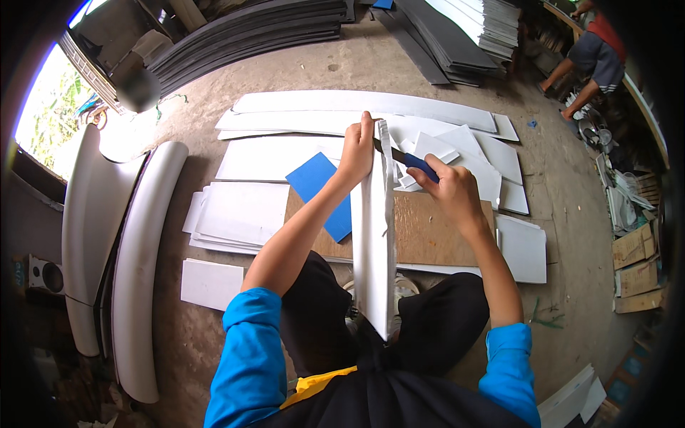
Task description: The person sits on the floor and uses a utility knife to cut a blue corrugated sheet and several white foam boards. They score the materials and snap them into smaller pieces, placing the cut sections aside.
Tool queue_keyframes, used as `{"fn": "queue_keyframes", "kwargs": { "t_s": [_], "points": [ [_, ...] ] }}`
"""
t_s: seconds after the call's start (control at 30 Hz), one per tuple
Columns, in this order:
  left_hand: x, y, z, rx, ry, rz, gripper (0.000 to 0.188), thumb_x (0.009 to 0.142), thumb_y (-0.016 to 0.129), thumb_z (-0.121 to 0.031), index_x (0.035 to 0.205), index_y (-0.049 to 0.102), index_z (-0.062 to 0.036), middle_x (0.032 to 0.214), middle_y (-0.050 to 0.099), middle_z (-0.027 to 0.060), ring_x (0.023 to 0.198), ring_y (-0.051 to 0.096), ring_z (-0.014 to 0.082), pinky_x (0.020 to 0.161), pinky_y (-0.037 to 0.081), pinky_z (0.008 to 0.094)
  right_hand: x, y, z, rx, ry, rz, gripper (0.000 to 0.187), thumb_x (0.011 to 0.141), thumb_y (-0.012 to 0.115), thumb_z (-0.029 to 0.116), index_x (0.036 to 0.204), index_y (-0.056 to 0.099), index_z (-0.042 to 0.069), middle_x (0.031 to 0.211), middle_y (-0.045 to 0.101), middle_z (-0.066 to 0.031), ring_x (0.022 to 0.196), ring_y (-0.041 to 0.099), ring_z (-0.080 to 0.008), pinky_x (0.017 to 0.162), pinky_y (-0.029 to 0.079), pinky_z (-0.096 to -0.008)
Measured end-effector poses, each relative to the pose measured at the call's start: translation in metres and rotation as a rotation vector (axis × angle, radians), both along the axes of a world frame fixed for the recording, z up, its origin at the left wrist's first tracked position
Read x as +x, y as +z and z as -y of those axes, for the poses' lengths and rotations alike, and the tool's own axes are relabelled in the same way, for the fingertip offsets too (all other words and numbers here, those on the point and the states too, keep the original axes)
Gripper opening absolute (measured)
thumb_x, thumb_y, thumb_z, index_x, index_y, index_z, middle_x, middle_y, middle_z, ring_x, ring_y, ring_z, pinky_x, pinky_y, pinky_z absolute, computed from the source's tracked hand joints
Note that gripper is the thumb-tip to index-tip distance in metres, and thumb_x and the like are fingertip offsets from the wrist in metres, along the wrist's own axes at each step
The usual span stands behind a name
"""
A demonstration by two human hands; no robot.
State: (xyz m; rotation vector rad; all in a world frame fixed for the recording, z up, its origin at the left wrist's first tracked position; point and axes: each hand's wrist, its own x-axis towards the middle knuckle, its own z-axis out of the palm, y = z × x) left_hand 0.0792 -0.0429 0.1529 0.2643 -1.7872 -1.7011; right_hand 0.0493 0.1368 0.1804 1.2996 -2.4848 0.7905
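Observation:
A long white foam strip [372, 235] stands on edge between my knees, its trimmed rim ragged along the right side. Near its far end my left hand [357, 151] grips it with the thumb up. My right hand [449, 189] is closed round the blue handle of a utility knife [421, 166]. The knife's dark blade meets the strip's edge close to my left hand. Beneath lies a brown wooden board [439, 228], and a blue rectangular sheet [320, 187] rests partly on it, left of the strip.
White foam sheets [250, 214] and loose offcuts [457, 153] surround the board. Two curved white panels [139, 271] stand at the left. Dark sheets [250, 46] are stacked at the back. Another person [599, 57] is at the far right, beside cardboard boxes [635, 260] and clutter.

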Motion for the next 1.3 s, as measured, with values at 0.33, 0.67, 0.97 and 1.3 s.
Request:
{"fn": "queue_keyframes", "kwargs": {
  "t_s": [0.33, 0.67, 0.97, 1.3],
  "points": [
    [-0.003, -0.013, -0.006, -0.050, -0.086, 0.033, 0.053, 0.096, 0.027, -0.034, 0.057, 0.038, 0.0001, 0.050, 0.037, 0.0012, 0.051, 0.032, 0.0089, 0.048, 0.032, 0.0286, 0.003, 0.002, 0.004, -0.059, 0.012, 0.032, 0.046, 0.084, 0.049, 0.050, 0.074, 0.058, 0.006, 0.051, 0.056, -0.0114, 0.048, 0.059, -0.0281, 0.045, 0.045, -0.0357],
    [0.003, -0.014, -0.012, -0.142, -0.024, 0.109, 0.055, 0.096, 0.026, -0.030, 0.055, 0.041, 0.0033, 0.048, 0.037, 0.0077, 0.052, 0.033, 0.0131, 0.050, 0.033, 0.0323, -0.002, -0.001, -0.003, -0.011, 0.011, 0.137, 0.048, 0.084, 0.047, 0.051, 0.073, 0.057, 0.005, 0.049, 0.054, -0.0110, 0.050, 0.059, -0.0274, 0.046, 0.044, -0.0351],
    [-0.011, -0.035, -0.009, -0.119, -0.106, 0.266, 0.055, 0.095, 0.025, -0.034, 0.058, 0.039, 0.0043, 0.050, 0.038, 0.0117, 0.050, 0.034, 0.0190, 0.054, 0.036, 0.0379, -0.019, -0.031, 0.013, -0.248, 0.085, 0.741, 0.049, 0.088, 0.045, 0.048, 0.062, 0.045, 0.007, 0.043, 0.035, 0.0011, 0.036, 0.035, -0.0107, 0.036, 0.027, -0.0247],
    [-0.009, -0.036, -0.001, -0.475, -0.005, 0.425, 0.061, 0.094, 0.027, -0.035, 0.062, 0.049, 0.0116, 0.062, 0.051, 0.0311, 0.064, 0.049, 0.0464, 0.068, 0.040, 0.0465, -0.021, -0.047, 0.008, -0.410, 0.192, 1.611, 0.053, 0.085, 0.039, 0.060, 0.063, 0.036, 0.012, 0.045, 0.024, 0.0070, 0.034, 0.020, -0.0039, 0.033, 0.015, -0.0193]
  ]
}}
